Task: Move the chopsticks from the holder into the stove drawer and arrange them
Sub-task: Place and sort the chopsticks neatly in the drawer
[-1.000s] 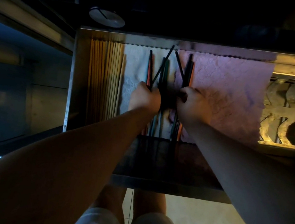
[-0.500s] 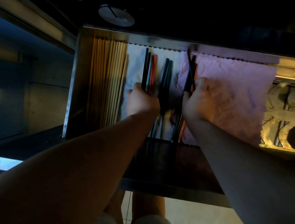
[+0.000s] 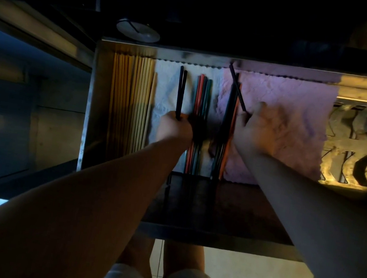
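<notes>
In the open stove drawer (image 3: pixel 89 102), the left hand (image 3: pixel 174 129) grips two black chopsticks (image 3: pixel 180 91) over a white cloth (image 3: pixel 164 98). The blurred right hand (image 3: pixel 258 128) pinches one slanted black chopstick (image 3: pixel 237 88).

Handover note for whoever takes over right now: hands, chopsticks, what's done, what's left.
Left hand: grips a black pair over the white cloth.
Right hand: blurred; seems to pinch one slanted black chopstick.
Done: in the drawer, wooden chopsticks lie in a row at left, red and green ones in the middle, and a dark bunch at the edge of the pink cloth.
Holder: not in view.
Left: lay both held lots down parallel and straighten the dark bunch.
</notes>
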`<state>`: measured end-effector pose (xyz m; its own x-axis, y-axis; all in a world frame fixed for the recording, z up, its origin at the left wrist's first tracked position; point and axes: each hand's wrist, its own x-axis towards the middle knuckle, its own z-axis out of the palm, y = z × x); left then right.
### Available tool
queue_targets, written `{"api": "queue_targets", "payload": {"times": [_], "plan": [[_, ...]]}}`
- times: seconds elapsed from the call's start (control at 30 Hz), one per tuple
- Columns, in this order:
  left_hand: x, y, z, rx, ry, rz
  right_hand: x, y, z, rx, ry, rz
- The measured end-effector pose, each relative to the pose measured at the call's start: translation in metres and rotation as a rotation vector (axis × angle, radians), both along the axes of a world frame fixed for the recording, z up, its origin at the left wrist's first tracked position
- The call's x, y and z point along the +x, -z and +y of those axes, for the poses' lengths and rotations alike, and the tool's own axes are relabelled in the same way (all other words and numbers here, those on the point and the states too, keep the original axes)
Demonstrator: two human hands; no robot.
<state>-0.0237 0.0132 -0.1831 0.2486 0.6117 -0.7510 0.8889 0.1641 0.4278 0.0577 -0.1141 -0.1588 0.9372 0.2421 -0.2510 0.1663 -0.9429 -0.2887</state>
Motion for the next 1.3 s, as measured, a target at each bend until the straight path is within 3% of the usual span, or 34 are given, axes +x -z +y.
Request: {"api": "queue_targets", "payload": {"times": [0.03, 0.17, 0.27, 0.47, 0.63, 0.8, 1.03, 1.2, 1.3], "plan": [[0.001, -0.002, -0.001, -0.002, 0.009, -0.004, 0.001, 0.005, -0.002, 0.038, 0.034, -0.008], [0.001, -0.004, -0.005, 0.018, 0.037, -0.012, 0.0, 0.029, 0.0, 0.113, 0.212, 0.299], [-0.001, -0.001, -0.005, 0.026, 0.065, -0.002, -0.005, 0.047, 0.01, 0.227, 0.276, 0.385], [-0.002, 0.001, -0.007, 0.019, 0.058, -0.011, -0.011, 0.039, 0.016, 0.076, 0.283, 0.341], [-0.003, 0.002, -0.007, 0.005, 0.071, -0.016, -0.014, 0.045, 0.013, 0.135, 0.342, 0.384], [-0.004, 0.003, -0.008, -0.02, 0.069, -0.03, -0.004, 0.045, 0.015, 0.469, 0.588, 0.606], [-0.003, 0.002, -0.012, 0.016, 0.045, -0.035, 0.0, 0.051, -0.007, 0.463, 0.684, 0.491], [-0.004, 0.003, -0.014, 0.032, 0.072, -0.018, 0.012, 0.045, -0.02, 0.2, 0.506, 0.261], [-0.004, 0.004, -0.014, 0.031, 0.07, -0.014, 0.009, 0.045, -0.018, 0.162, 0.396, 0.222]]}}
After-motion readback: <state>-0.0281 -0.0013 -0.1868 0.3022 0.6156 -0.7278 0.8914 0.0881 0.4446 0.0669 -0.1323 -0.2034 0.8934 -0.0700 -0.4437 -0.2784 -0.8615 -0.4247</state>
